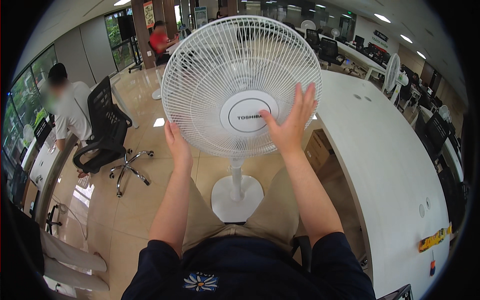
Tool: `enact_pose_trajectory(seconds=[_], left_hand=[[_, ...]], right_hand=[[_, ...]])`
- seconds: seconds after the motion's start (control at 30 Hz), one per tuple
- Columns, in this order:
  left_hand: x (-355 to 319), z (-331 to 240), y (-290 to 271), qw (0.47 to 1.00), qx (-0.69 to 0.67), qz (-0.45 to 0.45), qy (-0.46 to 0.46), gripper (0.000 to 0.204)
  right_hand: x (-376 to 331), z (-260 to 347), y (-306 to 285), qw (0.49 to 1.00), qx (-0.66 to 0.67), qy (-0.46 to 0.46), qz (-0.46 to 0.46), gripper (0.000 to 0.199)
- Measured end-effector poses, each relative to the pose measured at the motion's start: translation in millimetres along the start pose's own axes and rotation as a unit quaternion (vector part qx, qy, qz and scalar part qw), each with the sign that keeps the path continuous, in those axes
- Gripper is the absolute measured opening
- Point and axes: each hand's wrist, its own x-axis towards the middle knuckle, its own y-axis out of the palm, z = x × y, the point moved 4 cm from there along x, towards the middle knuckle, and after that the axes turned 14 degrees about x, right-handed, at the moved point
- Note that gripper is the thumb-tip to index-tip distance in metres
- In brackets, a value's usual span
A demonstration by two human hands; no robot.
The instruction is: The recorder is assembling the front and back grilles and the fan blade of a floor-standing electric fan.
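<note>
A white pedestal fan stands upright before me, its round wire guard [200, 75] filling the upper middle and its blades showing dimly behind the wires. A pale round badge [249, 107] sits at the guard's centre. My left hand [179, 146] grips the guard's lower left rim, with part of its fingers hidden behind the edge. On the lower right front, my right hand [292, 122] lies against the wires with fingers spread, thumb beside the badge. Below, the pole [236, 180] runs down to a white base [237, 200] on the floor between my legs.
A long white table [390, 165] curves along the right, bearing a yellow tool packet [434, 240] and a screwdriver [432, 265]. A cardboard box [318, 150] stands beneath it. At left are a black office chair [107, 117] and a seated person [72, 105]. Another fan [393, 72] stands far right.
</note>
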Motion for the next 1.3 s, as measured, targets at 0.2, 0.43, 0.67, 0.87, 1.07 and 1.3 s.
enact_pose_trajectory(seconds=[0.2, 0.43, 0.67, 0.87, 1.07, 1.3], left_hand=[[-10.5, -8.6, 2.3, 1.000, -0.024, 0.013, -0.005, 0.054], [-14.4, -32.3, 7.3, 0.999, -0.035, 0.010, 0.022, 0.047], [-19.2, -29.8, 1.9, 0.999, -0.043, 0.003, 0.029, 0.046], [-21.5, -30.1, 2.7, 0.999, -0.034, 0.009, 0.019, 0.048], [-25.9, -29.8, 0.6, 1.000, -0.025, 0.009, 0.011, 0.050], [-16.5, -34.4, -0.1, 0.996, 0.036, 0.018, 0.079, 0.055]], right_hand=[[5.2, -69.9, -27.1, 0.964, 0.132, 0.182, -0.144, 0.085], [1.5, -90.1, -29.8, 0.922, 0.223, 0.303, -0.094, 0.069], [-5.6, -94.7, -25.1, 0.922, 0.230, 0.295, -0.103, 0.071], [1.5, -81.0, -34.4, 0.917, 0.245, 0.302, -0.085, 0.073], [-1.8, -84.5, -34.2, 0.922, 0.234, 0.300, -0.071, 0.073], [-2.2, -113.4, -37.5, 0.909, 0.273, 0.304, -0.083, 0.062]])
